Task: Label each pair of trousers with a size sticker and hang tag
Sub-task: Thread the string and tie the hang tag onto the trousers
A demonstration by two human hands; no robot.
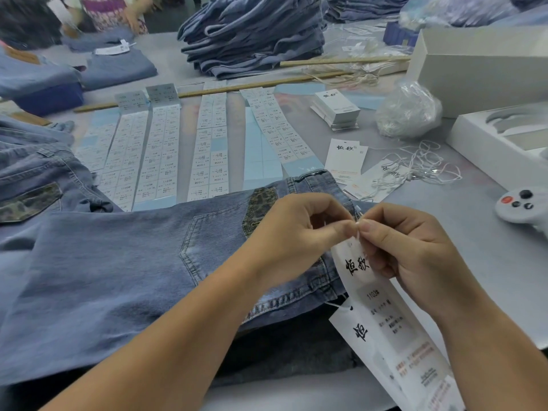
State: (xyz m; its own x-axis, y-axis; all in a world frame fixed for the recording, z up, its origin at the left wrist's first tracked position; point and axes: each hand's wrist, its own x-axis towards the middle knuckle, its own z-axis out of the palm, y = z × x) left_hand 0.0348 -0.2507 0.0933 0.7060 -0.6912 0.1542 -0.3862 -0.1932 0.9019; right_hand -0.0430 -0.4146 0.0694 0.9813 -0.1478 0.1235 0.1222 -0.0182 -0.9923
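Note:
A pair of blue denim trousers (124, 262) lies flat in front of me, back pocket with a leopard-print patch up. Over its waistband my left hand (299, 232) and my right hand (406, 244) meet fingertip to fingertip, both pinching a thin white string at the top of a white hang tag (358, 265). The tag hangs down from my fingers and bears black characters and a size sticker. A second white tag (370, 336) lies beneath it at the table's front edge.
Long strips of size stickers (166, 149) lie across the table behind the trousers. Loose hang tags (345, 157), a stack of tags (336, 109), tangled strings (421, 164) and a plastic bag (407, 109) sit at right. White boxes (474, 69), a game controller (522, 206), folded jeans piles (255, 34).

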